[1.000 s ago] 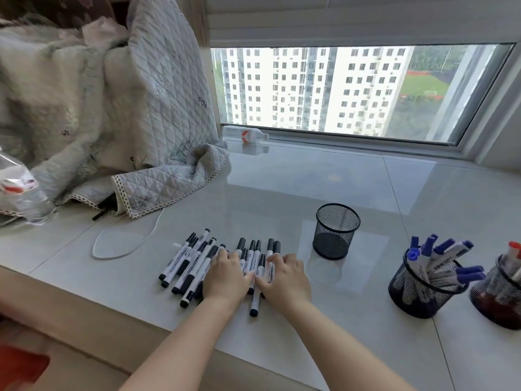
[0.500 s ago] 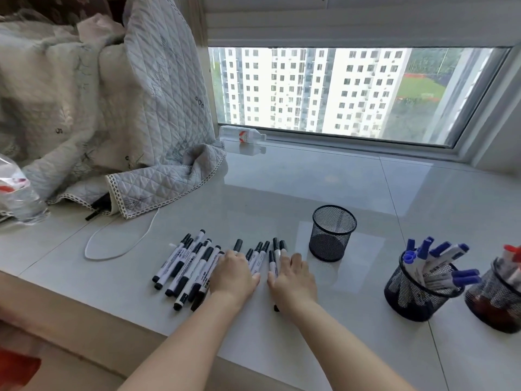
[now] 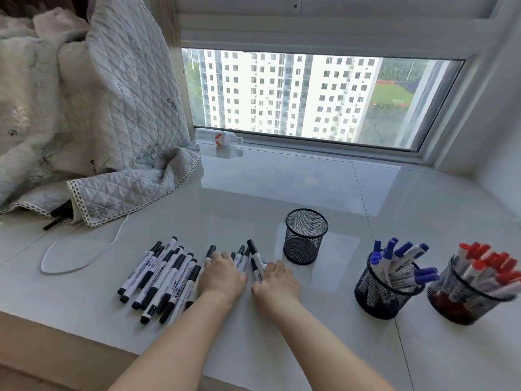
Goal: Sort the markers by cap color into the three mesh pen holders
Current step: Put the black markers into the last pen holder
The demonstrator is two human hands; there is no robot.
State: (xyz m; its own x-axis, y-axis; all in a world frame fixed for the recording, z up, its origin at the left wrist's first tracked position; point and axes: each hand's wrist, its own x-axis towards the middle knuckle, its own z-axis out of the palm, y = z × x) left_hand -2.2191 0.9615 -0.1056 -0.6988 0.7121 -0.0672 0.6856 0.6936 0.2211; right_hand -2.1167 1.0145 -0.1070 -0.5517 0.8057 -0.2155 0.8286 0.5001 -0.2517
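Several black-capped markers (image 3: 162,275) lie in a loose pile on the white sill, left of my hands. My left hand (image 3: 222,276) rests knuckles-up on a smaller bunch of black markers (image 3: 239,256), fingers curled down over them. My right hand (image 3: 277,283) is beside it, its fingers curled round a black-capped marker (image 3: 255,262) that sticks out forward. An empty black mesh holder (image 3: 306,235) stands just beyond my right hand. To the right stand a mesh holder of blue-capped markers (image 3: 387,289) and one of red-capped markers (image 3: 465,294).
A quilted blanket (image 3: 93,131) is heaped at the back left, with a white cable (image 3: 81,258) looping out from under it. A plastic bottle (image 3: 218,136) lies by the window frame. The sill's front edge runs below my forearms.
Both hands went from lying flat on the markers to curling over them. The small bunch under them has shifted right, toward the empty holder.
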